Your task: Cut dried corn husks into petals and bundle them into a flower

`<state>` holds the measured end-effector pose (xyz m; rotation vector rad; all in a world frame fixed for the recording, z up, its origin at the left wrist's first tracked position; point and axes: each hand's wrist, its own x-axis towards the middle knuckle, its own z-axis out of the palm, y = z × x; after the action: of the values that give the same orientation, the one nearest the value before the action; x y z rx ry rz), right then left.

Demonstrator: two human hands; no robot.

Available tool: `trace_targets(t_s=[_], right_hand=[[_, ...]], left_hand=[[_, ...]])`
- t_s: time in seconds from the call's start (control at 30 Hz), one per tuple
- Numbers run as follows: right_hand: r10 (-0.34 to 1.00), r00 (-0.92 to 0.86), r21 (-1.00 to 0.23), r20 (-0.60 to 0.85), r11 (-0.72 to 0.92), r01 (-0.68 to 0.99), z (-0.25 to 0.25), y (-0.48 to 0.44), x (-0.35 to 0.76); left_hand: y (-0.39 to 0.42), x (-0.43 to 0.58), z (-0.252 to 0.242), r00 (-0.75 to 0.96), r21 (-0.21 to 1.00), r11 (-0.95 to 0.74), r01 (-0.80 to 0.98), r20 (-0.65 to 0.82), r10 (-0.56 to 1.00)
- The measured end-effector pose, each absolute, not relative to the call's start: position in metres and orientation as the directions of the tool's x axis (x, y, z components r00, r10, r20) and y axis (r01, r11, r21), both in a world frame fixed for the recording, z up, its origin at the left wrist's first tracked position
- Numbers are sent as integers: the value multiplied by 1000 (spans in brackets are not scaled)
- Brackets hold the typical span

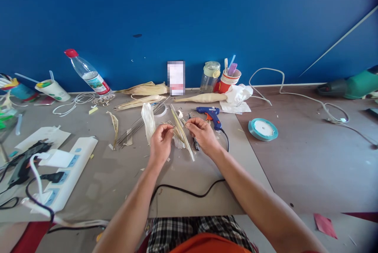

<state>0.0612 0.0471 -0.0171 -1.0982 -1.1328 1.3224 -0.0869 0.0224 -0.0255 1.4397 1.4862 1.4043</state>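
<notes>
Over the middle of the table, my left hand (161,142) is closed in a pinch, its fingertips on narrow pieces of dried corn husk. Opposite it, my right hand (203,134) pinches the edge of a long husk strip (183,138) that slants down between both hands. The exact grip points are small and hard to make out. A pale, wide husk piece (148,121) stands just beyond my left hand. Thin metal wires (134,127) lie to its left. Behind my right hand rests a blue glue gun (212,116), and a black-handled tool (195,143) lies beneath that hand.
Dried husks (144,88) lie along the blue wall near a propped phone (176,77). A bottle (91,76), a jar (210,77) and a red paper cup (229,81) stand there too. Left is a power strip (75,176); right, a ribbon roll (262,129). A black cable (191,194) crosses the front.
</notes>
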Motion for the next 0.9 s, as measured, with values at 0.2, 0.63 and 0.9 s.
trace_targets(t_s=[0.2,0.63,0.9], right_hand=[[1000,12,-978,-9,-6,-209,-13,48,64],[997,75,-962,-7,14,-274,-13,52,66],[993,118,-957,0,34,-289,-11,52,67]], left_hand=[[28,-97,-37,-16,588,-290,755,460,888],[27,-99,-43,58,351,-235,906,447,893],[32,-108,-32,-173,468,-181,865,617,768]])
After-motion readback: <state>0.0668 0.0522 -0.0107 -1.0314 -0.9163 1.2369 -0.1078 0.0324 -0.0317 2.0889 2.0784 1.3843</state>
